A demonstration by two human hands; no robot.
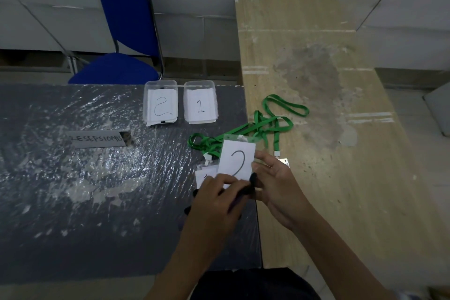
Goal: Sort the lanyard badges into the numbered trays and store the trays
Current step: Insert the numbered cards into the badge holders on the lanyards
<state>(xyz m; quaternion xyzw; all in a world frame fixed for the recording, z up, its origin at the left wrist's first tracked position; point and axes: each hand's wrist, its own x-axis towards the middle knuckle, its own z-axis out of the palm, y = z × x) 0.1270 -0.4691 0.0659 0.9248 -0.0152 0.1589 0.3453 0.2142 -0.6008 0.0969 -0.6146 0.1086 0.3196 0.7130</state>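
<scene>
a badge marked 2 (236, 159) is held up in both hands above the near right corner of the dark table (73, 178). its lower left edge is pinched by the curled fingers of the left hand (215, 198), while its right edge is supported by the right hand (275, 185), whose thumb is pressed against the card and whose fingers are curved behind it. a second badge (204, 176) is seen just below and to the left, partly covered by the first, its number mostly hidden. green lanyards (267, 122) are tangled beyond the badges, spread across the seam between the dark table and the wooden table (341, 178) on the right. two clear trays are set side by side at the far edge of the dark table: the tray marked 2 (160, 102) on the left, the tray marked 1 (200, 102) on the right, close together. a name plate (97, 139) is laid on the dark table to the left of the badges. a blue chair (126, 31) is placed behind the table.
</scene>
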